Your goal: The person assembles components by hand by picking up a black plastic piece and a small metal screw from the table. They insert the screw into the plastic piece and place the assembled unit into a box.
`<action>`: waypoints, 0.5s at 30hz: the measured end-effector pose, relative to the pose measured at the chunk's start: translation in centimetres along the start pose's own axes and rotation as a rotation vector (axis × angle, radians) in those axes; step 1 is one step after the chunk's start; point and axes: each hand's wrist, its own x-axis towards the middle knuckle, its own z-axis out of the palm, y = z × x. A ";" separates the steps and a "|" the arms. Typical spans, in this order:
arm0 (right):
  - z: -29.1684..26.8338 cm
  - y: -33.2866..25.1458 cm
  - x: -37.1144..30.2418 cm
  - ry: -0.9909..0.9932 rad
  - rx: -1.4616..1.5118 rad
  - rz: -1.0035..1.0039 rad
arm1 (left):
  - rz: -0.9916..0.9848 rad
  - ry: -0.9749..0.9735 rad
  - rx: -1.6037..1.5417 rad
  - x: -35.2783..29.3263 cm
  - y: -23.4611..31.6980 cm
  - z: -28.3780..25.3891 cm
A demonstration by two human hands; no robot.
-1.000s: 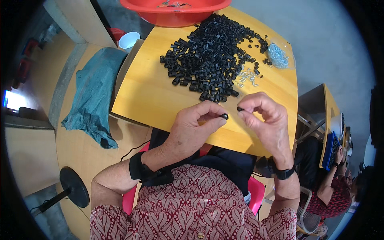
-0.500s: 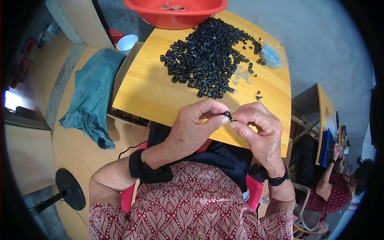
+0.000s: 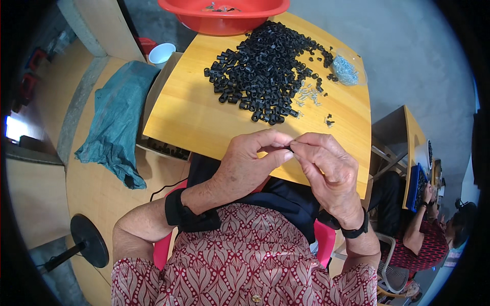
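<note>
My left hand [image 3: 245, 160] pinches a small black plastic part [image 3: 289, 148] between thumb and forefinger, above the near edge of the yellow table. From the other side my right hand [image 3: 329, 168] closes its fingertips on the same part, covering most of it. The fingers of both hands meet there. Beyond them lies a heap of black plastic fittings [image 3: 260, 76], short and tube-like at its near side. To its right lie loose silver screws [image 3: 309, 95] and a few tiny black pieces [image 3: 329, 121].
A red basin [image 3: 224, 24] stands at the table's far end. A clear bag of silvery screws [image 3: 345, 70] rests at the far right of the yellow table [image 3: 178, 120]. Left are a teal sack [image 3: 117, 120] and a white bucket [image 3: 162, 54]. Another person [image 3: 421, 245] works at right.
My right hand has turned and its fingers have closed in over the black part, which now shows less. My left hand keeps its pinch almost in place.
</note>
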 end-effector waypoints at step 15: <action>1.9 1.1 -2.0 0.234 0.312 0.185 | 0.020 0.016 0.076 -0.2 -0.3 0.1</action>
